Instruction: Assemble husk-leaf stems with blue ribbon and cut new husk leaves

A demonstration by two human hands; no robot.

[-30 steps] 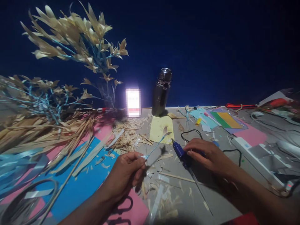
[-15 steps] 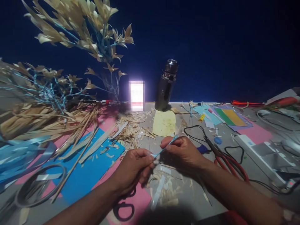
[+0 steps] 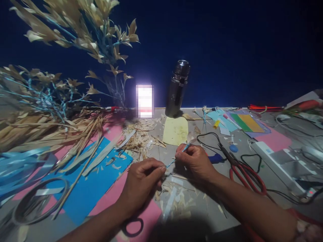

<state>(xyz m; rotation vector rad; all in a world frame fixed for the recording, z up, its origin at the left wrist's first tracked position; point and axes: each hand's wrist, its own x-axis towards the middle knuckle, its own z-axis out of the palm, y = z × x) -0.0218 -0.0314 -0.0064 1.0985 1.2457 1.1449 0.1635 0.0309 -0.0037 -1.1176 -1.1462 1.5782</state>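
Between my two hands stretches a thin stem wrapped in light blue ribbon (image 3: 171,164). My left hand (image 3: 145,179) pinches its lower end between thumb and fingertips. Further up, my right hand (image 3: 195,161) closes on the same stem, and its tip pokes out above the fingers. Both hands hang over the table, with scattered husk scraps (image 3: 181,198) below them. Partly hidden under my left forearm, a dark scissor handle (image 3: 135,227) lies on pink paper (image 3: 151,215).
Left are dried husks (image 3: 22,129), blue ribbon (image 3: 22,168), a blue sheet (image 3: 88,191) and blue-stemmed husk flowers (image 3: 47,97). A thermos (image 3: 177,90) stands behind a yellow pad (image 3: 176,129). Red-handled scissors (image 3: 248,176) and a power strip (image 3: 277,164) lie to the right.
The whole view has shifted slightly, so things sit a little further left and higher. Both hands still hold the wrapped stem, and my left fingers have drawn closer together.
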